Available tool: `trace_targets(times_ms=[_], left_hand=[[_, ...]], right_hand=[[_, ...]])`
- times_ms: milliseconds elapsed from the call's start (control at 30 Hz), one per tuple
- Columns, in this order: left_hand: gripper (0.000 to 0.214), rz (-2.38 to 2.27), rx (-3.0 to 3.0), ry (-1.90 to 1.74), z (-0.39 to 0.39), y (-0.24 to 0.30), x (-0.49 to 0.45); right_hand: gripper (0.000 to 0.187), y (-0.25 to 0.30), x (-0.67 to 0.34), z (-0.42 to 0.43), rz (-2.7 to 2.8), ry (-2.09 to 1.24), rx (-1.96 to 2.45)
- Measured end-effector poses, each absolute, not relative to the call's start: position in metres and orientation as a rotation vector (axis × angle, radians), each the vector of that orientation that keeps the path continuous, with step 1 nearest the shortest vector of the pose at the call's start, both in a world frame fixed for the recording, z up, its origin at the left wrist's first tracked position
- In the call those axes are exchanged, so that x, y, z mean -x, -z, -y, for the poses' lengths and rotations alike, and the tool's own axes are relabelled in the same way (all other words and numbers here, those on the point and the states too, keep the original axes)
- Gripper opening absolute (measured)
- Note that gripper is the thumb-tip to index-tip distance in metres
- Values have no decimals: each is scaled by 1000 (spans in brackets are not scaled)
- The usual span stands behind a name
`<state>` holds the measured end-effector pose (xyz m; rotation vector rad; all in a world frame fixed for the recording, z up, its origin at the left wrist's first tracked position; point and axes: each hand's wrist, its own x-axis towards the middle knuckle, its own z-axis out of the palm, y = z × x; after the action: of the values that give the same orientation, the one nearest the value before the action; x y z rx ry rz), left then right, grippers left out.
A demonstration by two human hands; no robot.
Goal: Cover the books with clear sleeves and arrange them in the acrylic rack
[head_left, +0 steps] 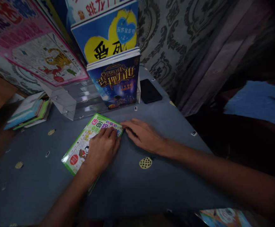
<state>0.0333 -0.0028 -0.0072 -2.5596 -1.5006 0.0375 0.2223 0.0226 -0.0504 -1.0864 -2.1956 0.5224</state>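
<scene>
A children's picture book [80, 145] with a green border lies flat and slanted on the table. Across the upper part of its cover rests my left hand [104, 143], palm down with the fingers slightly bent, hiding some of the title and drawings. My right hand [144, 134] is at the book's right corner, its fingertips and thumb closed around the edge there. Just beyond the book stands a clear acrylic rack [67, 101].
The rack bears a dark blue book [118, 83], a yellow and blue book [104, 31] and a pink book [45, 50]. A black phone [150, 91] lies to its right, a small book stack [31, 110] to its left. The blue-grey tablecloth [45, 186] has pineapple prints.
</scene>
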Motion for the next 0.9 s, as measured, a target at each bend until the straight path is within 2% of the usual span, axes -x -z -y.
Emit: trace_targets(times_ms=[333,500,900], left_hand=[[45,2021,2225,-236,6,3,26],[45,2041,2111,-305,15,0,22],[39,1893,2210,-129,25,4,32]], right_hand=[[32,49,-221,-16,2301,-528,987],[33,51,-212,-38,2387,-471,990],[40,60,-196,-78,2477,-368,961]])
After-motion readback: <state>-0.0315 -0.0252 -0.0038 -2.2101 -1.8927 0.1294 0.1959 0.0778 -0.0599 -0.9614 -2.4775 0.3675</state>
